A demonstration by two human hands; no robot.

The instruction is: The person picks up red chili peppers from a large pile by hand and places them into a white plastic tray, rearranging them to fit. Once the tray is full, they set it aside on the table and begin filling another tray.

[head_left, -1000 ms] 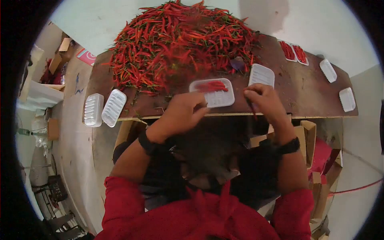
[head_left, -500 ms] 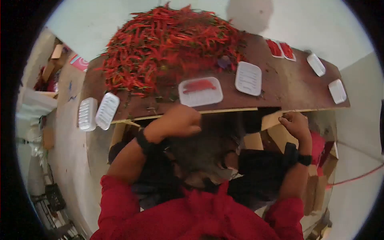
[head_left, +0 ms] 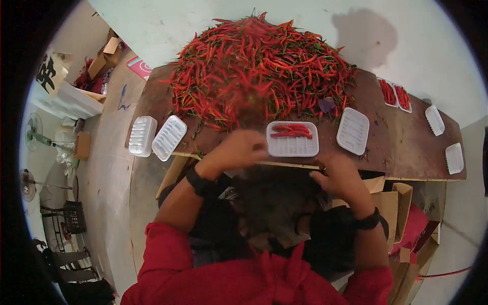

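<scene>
A white tray [head_left: 293, 147] lies near the table's front edge with several red chilies [head_left: 291, 131] across its upper part. My left hand [head_left: 238, 150] is just left of this tray, blurred, its fingers bent; what they hold, if anything, cannot be made out. My right hand [head_left: 339, 175] is at the front edge, below and right of the tray, thumb and fingers apart with nothing seen between them. Behind the tray rises a large heap of red chilies [head_left: 264, 71] with green stems. An upturned white tray [head_left: 353, 131] lies to the right of the tray with chilies.
White trays [head_left: 169, 138] and a stack [head_left: 143, 136] lie at the table's left end. Two chili-filled trays [head_left: 394, 95] are at the back right, with two more white trays [head_left: 434, 120] [head_left: 454, 158] farther right. Cardboard boxes [head_left: 401, 208] stand below the table at right.
The view has shifted, so the table appears farther right. My right hand has come from the right toward the tray's front. The chilies in the tray, blurred before, now show clearly.
</scene>
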